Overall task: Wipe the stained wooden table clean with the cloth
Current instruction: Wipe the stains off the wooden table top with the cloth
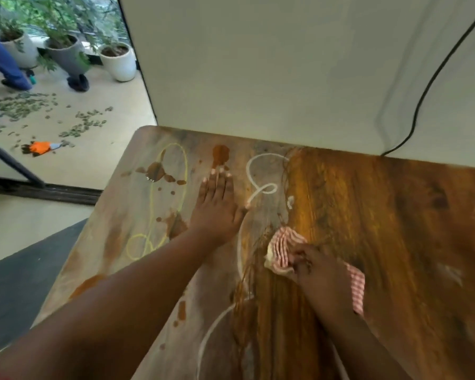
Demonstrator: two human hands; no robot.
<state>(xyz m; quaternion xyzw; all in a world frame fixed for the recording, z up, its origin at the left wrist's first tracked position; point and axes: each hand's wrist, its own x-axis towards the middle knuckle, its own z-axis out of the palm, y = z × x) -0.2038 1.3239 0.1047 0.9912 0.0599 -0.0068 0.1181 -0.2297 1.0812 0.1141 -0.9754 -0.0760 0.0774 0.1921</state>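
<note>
The cloth (pixel 281 249), a soft red-and-white checked rag, is lying bunched on the wooden bench (pixel 395 215) near its middle, its long axis running from far-left to near-right. The right hand (pixel 320 266) is sitting on top of it, fingers curled and gripping the crumpled fabric. The left hand (pixel 217 204) is resting flat on the bench, just left of the cloth, fingers straight and pointing away toward the white wall (pixel 258 64). The right part of the bench is looking glossy and warm brown with a streaky grain. The left part is looking dull, carrying brown blotches (pixel 220 154), a looping yellow line (pixel 183 176) and a curling white line (pixel 261 187).
</note>
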